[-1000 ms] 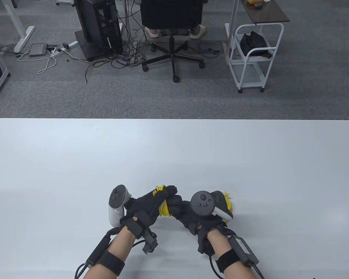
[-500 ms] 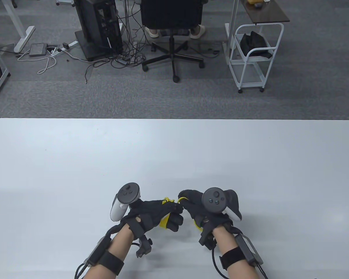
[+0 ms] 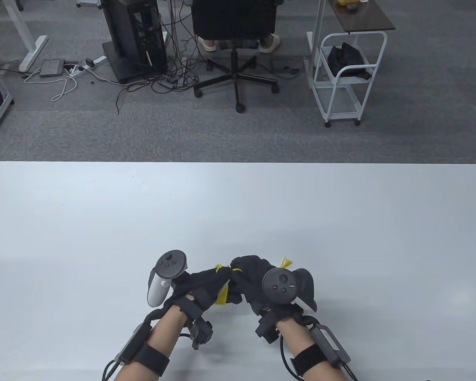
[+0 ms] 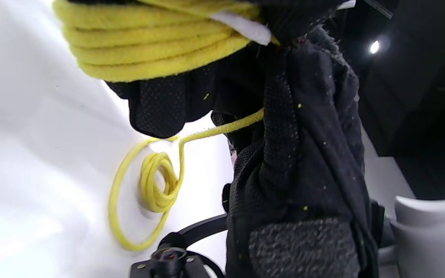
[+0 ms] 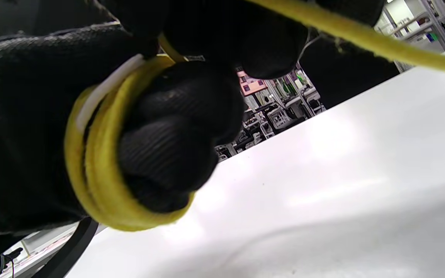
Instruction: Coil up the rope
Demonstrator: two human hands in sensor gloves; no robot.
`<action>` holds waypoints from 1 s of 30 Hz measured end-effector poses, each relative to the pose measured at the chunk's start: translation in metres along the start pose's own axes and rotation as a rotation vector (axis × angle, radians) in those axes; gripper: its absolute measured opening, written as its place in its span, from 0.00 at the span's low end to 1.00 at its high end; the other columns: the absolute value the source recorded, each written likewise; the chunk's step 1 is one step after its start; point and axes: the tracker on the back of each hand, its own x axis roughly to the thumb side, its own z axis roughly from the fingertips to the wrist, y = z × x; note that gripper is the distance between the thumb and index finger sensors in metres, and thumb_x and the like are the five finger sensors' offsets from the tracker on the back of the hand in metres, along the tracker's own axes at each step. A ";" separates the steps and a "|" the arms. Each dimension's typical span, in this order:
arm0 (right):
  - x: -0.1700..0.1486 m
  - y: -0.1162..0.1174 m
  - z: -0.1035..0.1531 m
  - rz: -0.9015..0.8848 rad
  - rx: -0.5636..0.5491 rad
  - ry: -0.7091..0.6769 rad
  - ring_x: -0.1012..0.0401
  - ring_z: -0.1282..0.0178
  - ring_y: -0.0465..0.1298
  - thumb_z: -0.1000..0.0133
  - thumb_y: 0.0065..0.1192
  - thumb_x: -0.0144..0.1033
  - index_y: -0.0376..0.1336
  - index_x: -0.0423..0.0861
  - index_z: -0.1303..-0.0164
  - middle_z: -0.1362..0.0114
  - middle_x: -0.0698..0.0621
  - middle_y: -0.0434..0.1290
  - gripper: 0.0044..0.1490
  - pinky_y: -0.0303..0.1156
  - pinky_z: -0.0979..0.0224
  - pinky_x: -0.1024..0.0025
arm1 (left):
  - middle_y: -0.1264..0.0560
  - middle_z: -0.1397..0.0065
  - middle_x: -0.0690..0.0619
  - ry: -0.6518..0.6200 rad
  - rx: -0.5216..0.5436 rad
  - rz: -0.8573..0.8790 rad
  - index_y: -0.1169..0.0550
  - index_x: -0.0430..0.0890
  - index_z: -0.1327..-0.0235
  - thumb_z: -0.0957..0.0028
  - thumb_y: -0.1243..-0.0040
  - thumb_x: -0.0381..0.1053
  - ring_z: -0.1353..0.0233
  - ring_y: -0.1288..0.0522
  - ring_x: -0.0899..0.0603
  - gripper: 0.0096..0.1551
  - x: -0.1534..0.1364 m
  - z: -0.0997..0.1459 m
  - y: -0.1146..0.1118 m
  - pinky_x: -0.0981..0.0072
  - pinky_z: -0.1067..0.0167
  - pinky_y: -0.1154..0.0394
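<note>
The yellow rope (image 3: 223, 296) is wound in several turns around the fingers of my left hand (image 3: 204, 284), near the table's front edge. My right hand (image 3: 250, 270) lies against the left fingertips and grips a strand of the rope. The frayed rope end (image 3: 285, 262) sticks out just behind the right hand. In the left wrist view the coil (image 4: 149, 42) sits on the gloved fingers, and a loose strand drops to a small loop (image 4: 157, 189) on the table. In the right wrist view the coil (image 5: 99, 173) rings the curled left fingers and a taut strand (image 5: 361, 38) crosses the top.
The white table (image 3: 238, 206) stretches wide behind and beside the hands. Beyond its far edge are an office chair (image 3: 234, 24), a computer tower (image 3: 135, 35) with cables, and a white cart (image 3: 347, 75) on the floor.
My right hand has moved left and over the left fingertips, carrying the strand around. The frayed end now shows behind the right hand. The left hand has stayed in place, turning slightly.
</note>
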 end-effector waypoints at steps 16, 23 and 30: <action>0.020 0.011 0.005 0.210 0.031 -0.135 0.43 0.40 0.74 0.36 0.54 0.46 0.64 0.45 0.32 0.29 0.41 0.69 0.26 0.65 0.30 0.38 | 0.23 0.26 0.41 -0.154 0.221 0.016 0.29 0.42 0.24 0.34 0.59 0.59 0.31 0.20 0.39 0.33 0.005 0.011 0.012 0.57 0.32 0.28; 0.017 0.021 0.002 0.189 0.146 -0.131 0.45 0.44 0.77 0.36 0.54 0.47 0.66 0.45 0.34 0.33 0.42 0.73 0.26 0.67 0.32 0.40 | 0.24 0.24 0.44 -0.237 0.223 0.112 0.30 0.45 0.24 0.34 0.60 0.59 0.28 0.22 0.40 0.32 0.008 0.012 0.013 0.58 0.29 0.29; 0.005 0.029 -0.001 0.108 0.281 -0.101 0.45 0.43 0.77 0.36 0.53 0.47 0.65 0.45 0.33 0.32 0.42 0.73 0.26 0.67 0.32 0.39 | 0.19 0.28 0.44 -0.313 0.126 0.286 0.27 0.45 0.26 0.35 0.59 0.60 0.32 0.17 0.43 0.32 0.011 0.011 0.010 0.60 0.31 0.26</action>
